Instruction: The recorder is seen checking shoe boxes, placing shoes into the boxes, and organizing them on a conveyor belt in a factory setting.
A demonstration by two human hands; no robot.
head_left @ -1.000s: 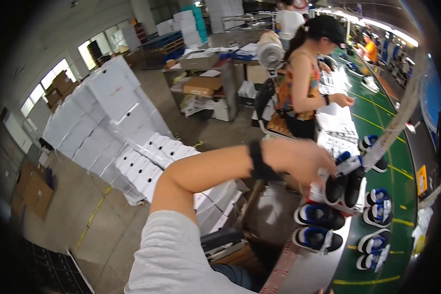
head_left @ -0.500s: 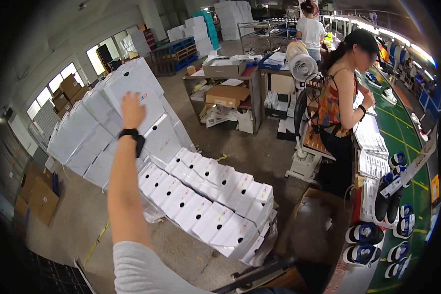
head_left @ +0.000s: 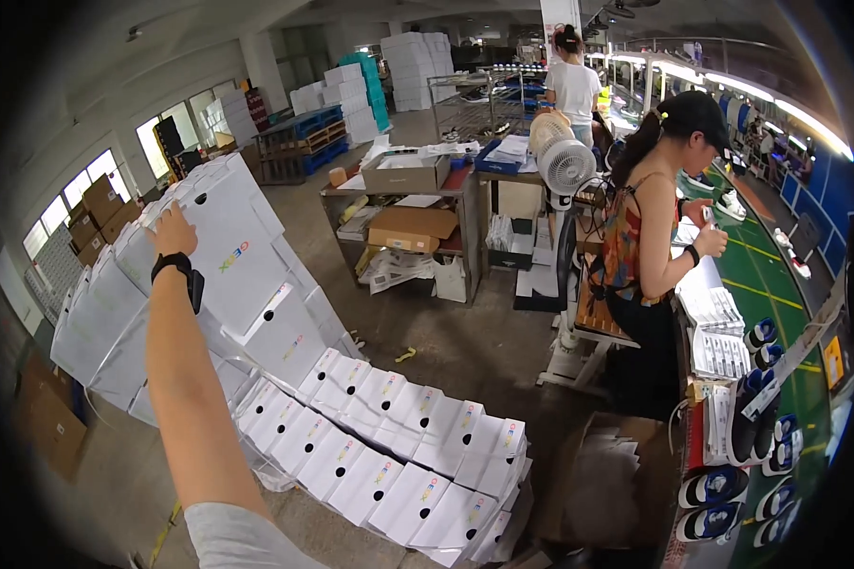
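My left hand (head_left: 174, 234), with a dark watch on its wrist, reaches up to the top of a tall stack of white shoeboxes at the left. Its fingers bend over the upper left edge of a white shoebox (head_left: 232, 223) and appear to grip it. That box's broad side bears coloured printing and a dark round hole. More white boxes (head_left: 104, 294) lean in a row beside the hand, partly covered by my forearm. My right hand is out of view.
Lower rows of white shoeboxes (head_left: 380, 474) run toward the front middle. A co-worker (head_left: 636, 237) sits at the green conveyor (head_left: 764, 275) on the right, near several shoes (head_left: 712, 486). A fan (head_left: 567, 169), a cluttered metal table (head_left: 470, 223) and an open carton (head_left: 550, 493) stand between.
My left hand has moved left, from in front of the box's face to its upper edge. The view has shifted, and the co-worker's hands are now raised.
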